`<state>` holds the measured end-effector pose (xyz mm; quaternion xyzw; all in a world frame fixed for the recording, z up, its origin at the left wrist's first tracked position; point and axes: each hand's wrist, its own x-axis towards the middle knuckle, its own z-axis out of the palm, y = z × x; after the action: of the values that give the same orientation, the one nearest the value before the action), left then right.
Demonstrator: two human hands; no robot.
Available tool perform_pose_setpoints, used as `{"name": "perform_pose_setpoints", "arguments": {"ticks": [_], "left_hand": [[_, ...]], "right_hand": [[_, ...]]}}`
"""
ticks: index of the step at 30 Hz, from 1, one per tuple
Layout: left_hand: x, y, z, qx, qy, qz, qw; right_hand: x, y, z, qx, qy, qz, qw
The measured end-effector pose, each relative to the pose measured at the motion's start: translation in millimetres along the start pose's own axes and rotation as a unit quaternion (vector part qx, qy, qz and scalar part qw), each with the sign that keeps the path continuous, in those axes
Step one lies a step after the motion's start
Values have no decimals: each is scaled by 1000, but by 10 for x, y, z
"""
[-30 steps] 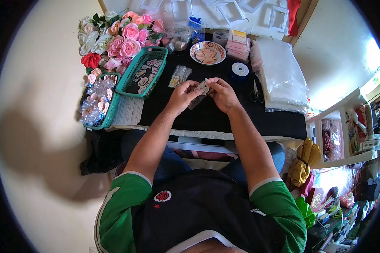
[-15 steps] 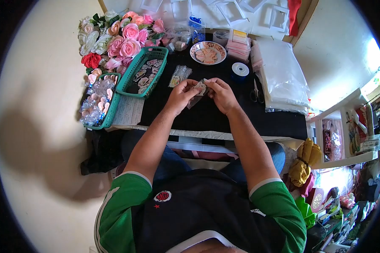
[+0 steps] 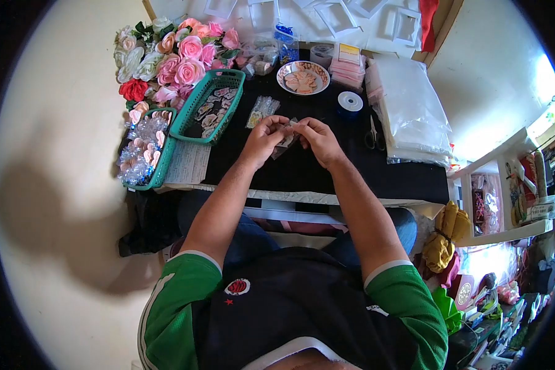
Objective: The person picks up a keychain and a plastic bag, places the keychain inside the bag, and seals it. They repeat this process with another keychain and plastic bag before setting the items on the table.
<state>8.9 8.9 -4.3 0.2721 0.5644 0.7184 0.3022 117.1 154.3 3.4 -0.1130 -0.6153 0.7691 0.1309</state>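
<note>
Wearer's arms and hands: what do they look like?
Left hand and right hand ungloved; forearms bare, no watch or bracelet visible. Left sleeve and right sleeve: short, green, white-trimmed at the ends; pale stripes down the left one's outer side.

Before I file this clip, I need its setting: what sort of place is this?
Probably a craft workspace, judging by the flowers, the blue spool and the scissors on the black tabletop.

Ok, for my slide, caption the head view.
Left hand and right hand hold a clear packet over the black tabletop.
</note>
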Motion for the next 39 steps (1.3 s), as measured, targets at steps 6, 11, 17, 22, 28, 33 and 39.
{"name": "perform_pose_setpoints", "arguments": {"ticks": [6, 11, 17, 22, 28, 33, 39], "left_hand": [[16, -8, -39, 24, -25, -2, 999], [22, -32, -101, 19, -53, -9, 998], [-21, 50, -45, -3, -53, -14, 998], [0, 32, -54, 10, -52, -14, 998], [-13, 58, -32, 28, -42, -15, 999], [6, 44, -47, 17, -51, -20, 998], [-22, 79, -37, 10, -48, -11, 999]], "right_hand": [[8, 5, 3, -1, -3, 11, 1000], [9, 3, 11, 28, 17, 3, 999], [8, 26, 16, -28, 9, -2, 1000], [-4, 22, 22, -50, -7, -12, 999], [-7, 25, 39, -37, 5, -22, 999], [5, 22, 11, 10, 10, -10, 1000], [7, 70, 19, -62, 13, -13, 998]]}}
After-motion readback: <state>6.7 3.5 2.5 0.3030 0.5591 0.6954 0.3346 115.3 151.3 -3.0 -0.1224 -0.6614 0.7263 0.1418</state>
